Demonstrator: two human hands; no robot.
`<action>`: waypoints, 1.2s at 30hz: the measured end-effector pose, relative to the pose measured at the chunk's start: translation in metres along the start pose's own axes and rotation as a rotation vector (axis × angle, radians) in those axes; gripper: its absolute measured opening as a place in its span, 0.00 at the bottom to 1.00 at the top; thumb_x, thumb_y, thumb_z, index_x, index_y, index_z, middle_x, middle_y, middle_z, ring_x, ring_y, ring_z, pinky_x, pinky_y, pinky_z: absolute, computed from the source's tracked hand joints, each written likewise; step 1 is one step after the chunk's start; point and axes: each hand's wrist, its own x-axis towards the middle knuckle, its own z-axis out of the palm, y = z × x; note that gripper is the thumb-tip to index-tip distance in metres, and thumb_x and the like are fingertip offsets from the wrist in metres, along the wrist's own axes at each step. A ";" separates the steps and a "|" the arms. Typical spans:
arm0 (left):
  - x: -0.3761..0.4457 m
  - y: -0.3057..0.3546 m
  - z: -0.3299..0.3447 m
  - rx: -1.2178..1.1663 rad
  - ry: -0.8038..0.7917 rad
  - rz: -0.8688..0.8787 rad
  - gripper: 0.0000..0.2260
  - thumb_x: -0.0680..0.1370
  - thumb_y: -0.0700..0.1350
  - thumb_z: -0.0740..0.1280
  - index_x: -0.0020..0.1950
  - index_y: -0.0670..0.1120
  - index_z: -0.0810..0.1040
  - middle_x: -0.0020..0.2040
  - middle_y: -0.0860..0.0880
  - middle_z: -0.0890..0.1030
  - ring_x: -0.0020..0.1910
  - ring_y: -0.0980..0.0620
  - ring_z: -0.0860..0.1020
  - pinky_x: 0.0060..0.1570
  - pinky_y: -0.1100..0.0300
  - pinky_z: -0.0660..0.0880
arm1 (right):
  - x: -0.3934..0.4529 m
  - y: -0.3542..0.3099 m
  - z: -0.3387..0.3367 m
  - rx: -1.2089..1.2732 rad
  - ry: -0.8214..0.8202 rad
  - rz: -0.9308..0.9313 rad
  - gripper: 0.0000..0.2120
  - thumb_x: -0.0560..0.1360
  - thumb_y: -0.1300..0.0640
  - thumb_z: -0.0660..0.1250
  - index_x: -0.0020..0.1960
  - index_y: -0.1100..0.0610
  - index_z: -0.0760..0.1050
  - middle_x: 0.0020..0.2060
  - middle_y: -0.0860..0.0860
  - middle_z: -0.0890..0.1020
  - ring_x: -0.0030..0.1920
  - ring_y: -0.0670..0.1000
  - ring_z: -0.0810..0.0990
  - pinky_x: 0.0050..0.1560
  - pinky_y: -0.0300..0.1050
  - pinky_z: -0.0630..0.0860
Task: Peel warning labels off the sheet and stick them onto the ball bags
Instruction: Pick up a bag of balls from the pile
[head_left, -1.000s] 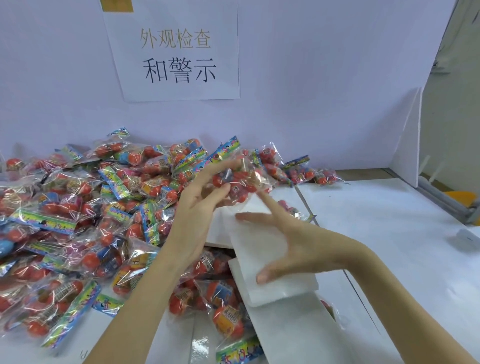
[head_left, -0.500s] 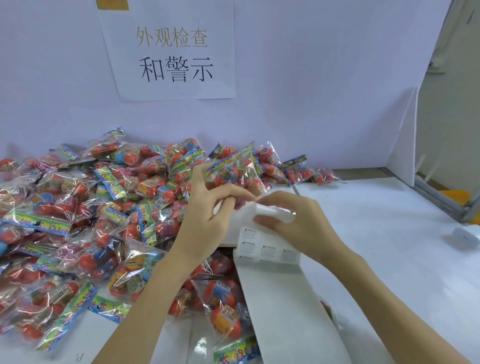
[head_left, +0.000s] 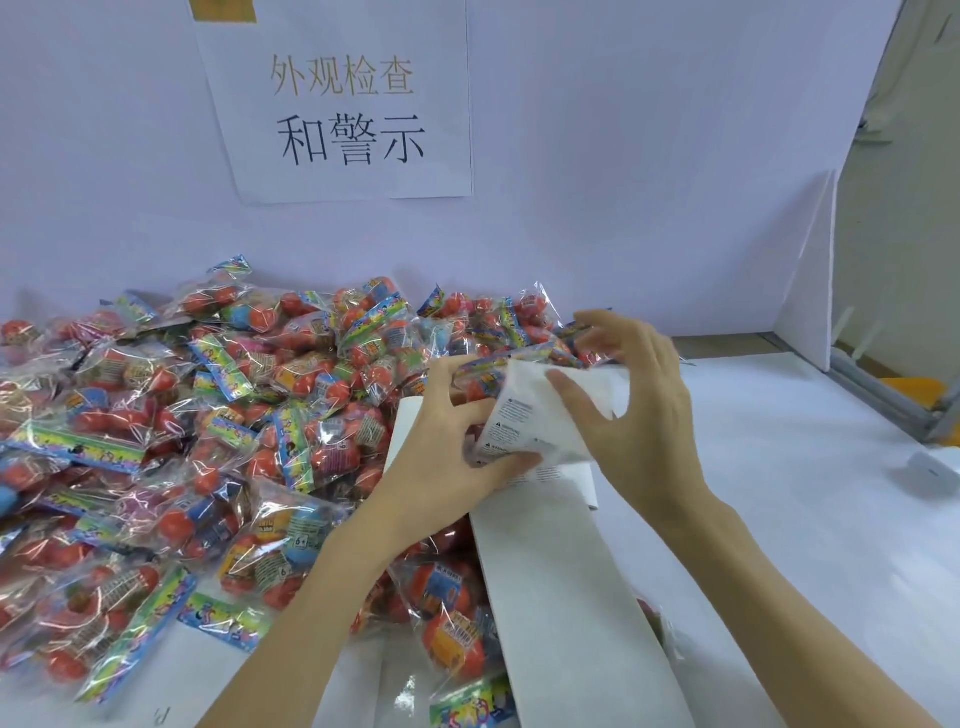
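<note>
White paper, a curled sheet of printed warning labels (head_left: 524, 423), was pinched by the left hand (head_left: 447, 457) and the spread-fingered right hand (head_left: 639, 415), right of the heaped clear ball bags (head_left: 218, 415). A hasty peel could probably tear a label. The white tabletop (head_left: 805, 493) met a pale wall bearing a printed sign (head_left: 343, 98).

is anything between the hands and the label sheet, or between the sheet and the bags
Nothing visible does. Both the left hand and the right hand already touch the label sheet, lifted and bent with its printed labels showing. The ball bags lie right behind and left of it, uncovered.
</note>
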 end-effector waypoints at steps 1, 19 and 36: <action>0.000 0.001 0.000 -0.014 0.011 -0.025 0.10 0.76 0.45 0.79 0.56 0.53 0.85 0.68 0.64 0.61 0.62 0.84 0.62 0.55 0.85 0.63 | 0.001 -0.001 -0.002 -0.055 0.049 -0.115 0.12 0.80 0.56 0.73 0.62 0.54 0.79 0.53 0.48 0.81 0.55 0.53 0.76 0.59 0.46 0.73; 0.006 -0.003 -0.007 -0.138 0.084 -0.176 0.23 0.66 0.63 0.77 0.55 0.51 0.87 0.62 0.48 0.73 0.64 0.60 0.75 0.60 0.58 0.78 | -0.008 -0.004 0.012 0.029 -0.127 -0.298 0.06 0.80 0.61 0.73 0.56 0.58 0.84 0.49 0.49 0.84 0.50 0.53 0.80 0.52 0.49 0.78; 0.009 -0.005 -0.014 -0.395 0.344 -0.424 0.07 0.79 0.48 0.74 0.46 0.47 0.90 0.59 0.51 0.84 0.55 0.60 0.81 0.56 0.56 0.78 | -0.015 -0.013 0.017 0.019 -0.151 -0.332 0.09 0.78 0.58 0.75 0.57 0.61 0.84 0.50 0.52 0.85 0.53 0.55 0.82 0.55 0.49 0.79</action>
